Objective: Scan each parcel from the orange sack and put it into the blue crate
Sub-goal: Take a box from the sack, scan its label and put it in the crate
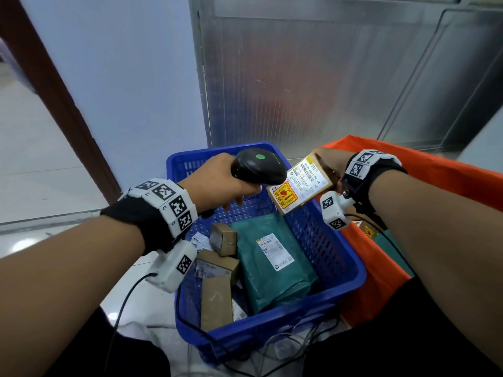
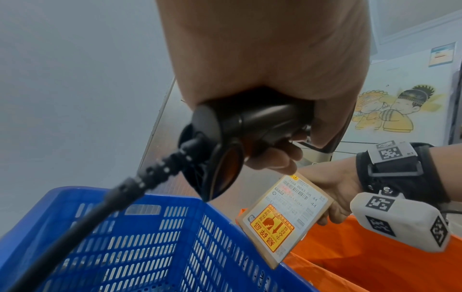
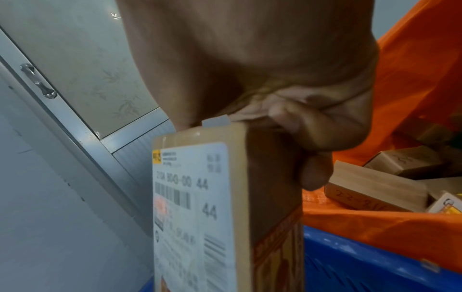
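In the head view, a black barcode scanner (image 1: 258, 170) is being gripped by the left hand (image 1: 217, 180), its fingers curled round the handle, above the far rim of the blue crate (image 1: 351, 270). A small cardboard parcel (image 1: 299, 186) bearing a white shipping label and a yellow and red sticker is being held by the right hand (image 1: 330, 164) just beside the scanner head, tilted over the crate's right wall. A green poly mailer (image 1: 269, 262) and several brown cardboard boxes (image 1: 223, 238) are lying inside the crate, and the orange sack (image 1: 435, 170) is standing to its right, touching it. In the left wrist view, the scanner's (image 2: 237, 142) handle is being wrapped by the left hand (image 2: 262, 59), with its cable (image 2: 100, 207) trailing down in front of the crate (image 2: 125, 247); the parcel (image 2: 285, 215) is being held at its far end by the right hand (image 2: 335, 189), above the sack (image 2: 362, 262). In the right wrist view, the parcel (image 3: 225, 197) is being pinched at its top end by the right hand (image 3: 250, 59), label facing left, while more cardboard boxes (image 3: 375, 189) are lying in the sack (image 3: 400, 98) beyond the crate's (image 3: 375, 266) rim.
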{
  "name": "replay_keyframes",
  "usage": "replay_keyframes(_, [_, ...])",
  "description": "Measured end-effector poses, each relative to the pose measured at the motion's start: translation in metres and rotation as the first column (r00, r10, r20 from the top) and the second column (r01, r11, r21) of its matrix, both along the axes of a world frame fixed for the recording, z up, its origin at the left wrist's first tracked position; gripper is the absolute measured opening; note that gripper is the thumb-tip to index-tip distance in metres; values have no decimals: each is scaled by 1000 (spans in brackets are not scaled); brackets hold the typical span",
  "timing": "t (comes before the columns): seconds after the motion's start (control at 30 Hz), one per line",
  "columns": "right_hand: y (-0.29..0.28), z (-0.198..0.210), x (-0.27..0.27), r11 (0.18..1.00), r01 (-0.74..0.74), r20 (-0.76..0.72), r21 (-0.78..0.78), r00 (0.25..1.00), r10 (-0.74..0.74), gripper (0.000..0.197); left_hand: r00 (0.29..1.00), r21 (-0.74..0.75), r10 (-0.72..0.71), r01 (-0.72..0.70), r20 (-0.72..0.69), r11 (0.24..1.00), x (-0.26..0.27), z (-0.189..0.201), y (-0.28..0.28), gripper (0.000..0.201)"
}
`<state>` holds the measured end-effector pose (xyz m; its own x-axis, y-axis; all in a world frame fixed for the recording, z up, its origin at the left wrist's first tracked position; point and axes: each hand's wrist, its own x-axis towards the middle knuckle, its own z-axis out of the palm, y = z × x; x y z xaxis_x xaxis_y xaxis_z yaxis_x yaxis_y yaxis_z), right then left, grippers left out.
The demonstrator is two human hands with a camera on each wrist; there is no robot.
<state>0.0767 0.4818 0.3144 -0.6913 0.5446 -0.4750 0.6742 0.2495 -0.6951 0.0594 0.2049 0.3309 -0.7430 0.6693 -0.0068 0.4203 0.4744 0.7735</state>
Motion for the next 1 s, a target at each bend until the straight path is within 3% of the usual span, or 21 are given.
replay_keyframes(0.13, [9, -8, -5, 974, -105, 10, 200, 994, 106, 27, 1000, 25, -9, 9, 1, 1000, -2, -4, 0, 4])
replay_keyframes(0.23, [14, -12, -7, 999, -38, 26, 30, 999, 38, 28, 999, 39, -32, 32, 17, 999, -1, -7, 1, 14])
replay_keyframes(0.43, [41, -31, -18, 997, -57, 74, 52, 996, 53, 51, 998, 55, -59, 57, 27, 997, 1, -4, 4, 33])
replay_keyframes(0.5, [45, -34, -21, 994, -69, 71, 80, 995, 63, 55, 998, 42, -56, 55, 18, 998, 1, -4, 4, 30])
replay_keyframes(0.6, [33, -24, -16, 989, -85, 40, 123, 996, 80, 43, 999, 21, -29, 28, 14, 999, 0, -6, 3, 16])
replay_keyframes(0.7, [22, -23, -13, 980, -109, 33, 165, 994, 105, 46, 999, 16, 24, -24, -40, 1000, -1, -10, 4, 17])
replay_keyframes(0.77, [9, -25, -13, 901, -223, 113, 373, 974, 195, 58, 994, 46, 89, -86, -70, 995, -3, -12, 4, 17])
replay_keyframes(0.83, [-5, -24, -9, 676, -452, 280, 582, 892, 355, 64, 987, 79, 138, -132, -82, 988, -7, -14, 5, 18])
replay_keyframes(0.9, [-23, -25, -6, 447, -653, 421, 611, 746, 515, 49, 981, 79, 167, -159, -101, 984, -9, -15, 5, 17])
replay_keyframes(0.93, [-33, -24, -5, 391, -694, 447, 605, 702, 554, 49, 979, 73, 175, -168, -106, 983, -10, -15, 6, 17])
replay_keyframes(1.0, [-45, -33, -11, 424, -708, 428, 564, 690, 583, 55, 971, 61, 195, -188, -136, 980, -12, -18, 7, 16])
